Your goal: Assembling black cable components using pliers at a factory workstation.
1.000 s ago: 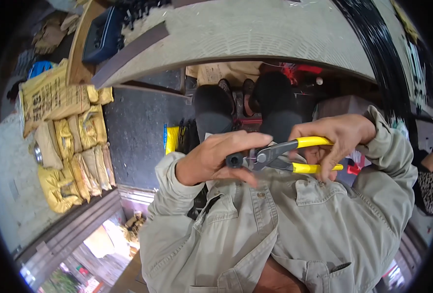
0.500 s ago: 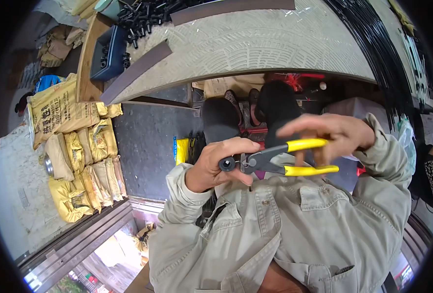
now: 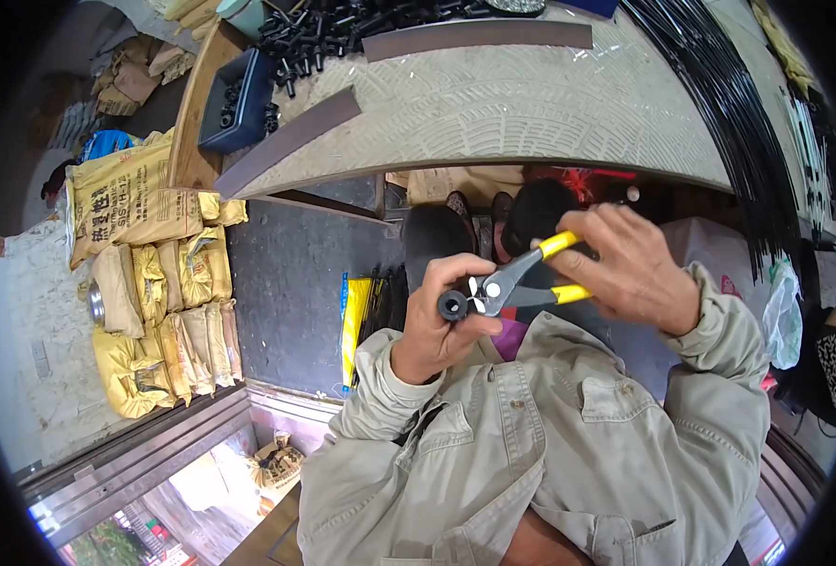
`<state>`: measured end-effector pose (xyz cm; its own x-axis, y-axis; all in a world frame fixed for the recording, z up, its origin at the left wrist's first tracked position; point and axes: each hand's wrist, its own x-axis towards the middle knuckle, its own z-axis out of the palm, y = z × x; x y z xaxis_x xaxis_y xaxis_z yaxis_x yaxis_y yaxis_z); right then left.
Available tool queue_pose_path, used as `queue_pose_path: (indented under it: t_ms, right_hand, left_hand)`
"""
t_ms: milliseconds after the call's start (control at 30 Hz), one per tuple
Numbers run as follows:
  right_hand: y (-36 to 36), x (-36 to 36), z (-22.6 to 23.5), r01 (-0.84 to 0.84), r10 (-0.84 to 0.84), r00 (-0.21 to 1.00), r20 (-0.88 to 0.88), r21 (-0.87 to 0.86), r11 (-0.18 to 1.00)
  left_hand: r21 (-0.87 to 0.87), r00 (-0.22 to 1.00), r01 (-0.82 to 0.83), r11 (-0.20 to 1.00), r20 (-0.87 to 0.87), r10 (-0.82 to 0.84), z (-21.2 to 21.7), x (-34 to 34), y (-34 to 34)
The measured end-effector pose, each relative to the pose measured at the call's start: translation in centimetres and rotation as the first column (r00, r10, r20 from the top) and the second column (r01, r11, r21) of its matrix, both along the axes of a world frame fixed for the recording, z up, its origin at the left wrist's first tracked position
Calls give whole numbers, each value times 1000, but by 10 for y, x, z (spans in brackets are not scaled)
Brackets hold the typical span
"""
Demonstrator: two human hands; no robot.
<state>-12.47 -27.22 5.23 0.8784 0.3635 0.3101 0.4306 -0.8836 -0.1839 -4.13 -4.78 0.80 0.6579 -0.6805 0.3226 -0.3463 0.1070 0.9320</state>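
In front of my chest, my left hand point(image 3: 427, 325) is closed around a black tube-like part point(image 3: 453, 306) with a round hole facing up. A pair of pliers point(image 3: 507, 286) with dark metal jaws and yellow handles is held in my right hand point(image 3: 630, 264), whose fingers curl around the spread handles. The jaws meet the right side of the black part, between my left thumb and fingers. Something small and whitish shows at the jaws, too small to name.
A workbench point(image 3: 616, 104) lies ahead, with a pile of black fittings point(image 3: 314, 42), a blue bin point(image 3: 237, 99) and dark flat strips point(image 3: 475, 38). Long black rods point(image 3: 710, 104) hang over its right side. Yellow-brown sacks point(image 3: 135, 203) fill the left floor.
My right hand, blurred with fingers stretched before, has closed around the plier handles. The pliers have tilted, with their upper handle pointing farther up. The view has shifted slightly.
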Motion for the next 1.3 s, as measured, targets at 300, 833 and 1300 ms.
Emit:
queue_pose_path:
  t_ms: [300, 833, 1300]
  right_hand:
    - [47, 11, -68, 37, 9, 998, -55, 771, 635]
    - [-80, 88, -11, 390, -484, 873, -63, 685, 615]
    - [-138, 248, -35, 591, -578, 804, 143, -76, 803]
  left_hand:
    - [-118, 956, -253, 960, -180, 230, -3, -3, -15]
    - [-339, 966, -222, 914, -202, 159, -10, 3, -20]
    - [-264, 993, -73, 962, -104, 47, -2, 18, -11]
